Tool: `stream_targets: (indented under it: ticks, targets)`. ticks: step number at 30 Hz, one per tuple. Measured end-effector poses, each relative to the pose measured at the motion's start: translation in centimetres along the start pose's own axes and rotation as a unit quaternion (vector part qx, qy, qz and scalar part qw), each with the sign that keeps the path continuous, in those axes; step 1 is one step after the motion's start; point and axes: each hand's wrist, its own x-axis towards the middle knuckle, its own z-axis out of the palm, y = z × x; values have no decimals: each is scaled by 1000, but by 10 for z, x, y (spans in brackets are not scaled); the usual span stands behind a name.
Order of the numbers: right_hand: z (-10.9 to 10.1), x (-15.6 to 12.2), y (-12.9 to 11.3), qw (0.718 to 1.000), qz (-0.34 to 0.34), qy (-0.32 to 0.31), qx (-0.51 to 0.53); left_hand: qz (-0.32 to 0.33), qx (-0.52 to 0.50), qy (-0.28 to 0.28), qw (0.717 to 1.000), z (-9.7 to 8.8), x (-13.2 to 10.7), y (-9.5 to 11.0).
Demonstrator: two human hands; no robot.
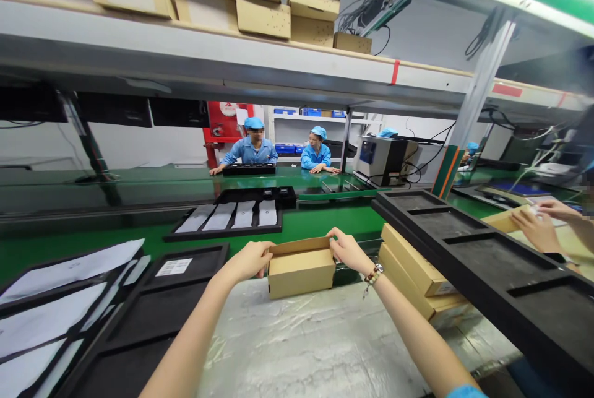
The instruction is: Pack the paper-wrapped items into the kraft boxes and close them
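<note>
My left hand [250, 260]: grips the cardboard box's [301, 273] left end.
My right hand [349, 251]: grips its right end.
Box: on the plastic-covered surface [315, 342], flap open, beside stacked boxes [417, 277].

Shows two bare hands, left hand [248, 260] and right hand [348, 251], with both forearms uncovered along the whole visible length. Wears one beaded bracelet [374, 275] at the right wrist: a single strand of small round beads, mostly dark reddish-brown, with a few pale beads mixed in. Carries a short loose end hanging off the strand below the wrist. Wears a bright blue sleeve [465, 392] on the right upper arm, visible only as a small edge at the bottom of the view.
</note>
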Motion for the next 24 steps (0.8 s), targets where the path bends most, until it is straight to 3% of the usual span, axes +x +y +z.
stream_targets:
  ticks: [7, 11, 15, 18, 20, 21, 23, 24]
  targets:
    - [-11, -25, 1, 995, -77, -1, -59, 25, -14, 1, 1000, 4, -23, 0]
    - [-8, -22, 2, 993, -80, 13, -91, 29, 1, 1, 1000, 4, -18, -3]
    - [12, -33, 18, 990, -90, 12, -110, 29, 49, 9, 998, 22, -15, -6]
    - [35, -63, 45, 983, -116, 27, -142, 14, 107, 31, 994, 42, -34, -8]
    - [47, -80, 65, 963, -164, 71, -200, 20, 143, 1, 990, 46, -51, -12]
    - [51, -85, 72, 955, -187, 95, -211, 31, 144, -42, 988, 42, -57, -15]
    - [53, -83, 75, 939, -221, 148, -220, 38, 105, -127, 986, 21, -62, -28]
    - [52, -78, 71, 935, -230, 164, -213, 24, 78, -141, 987, 6, -60, -37]
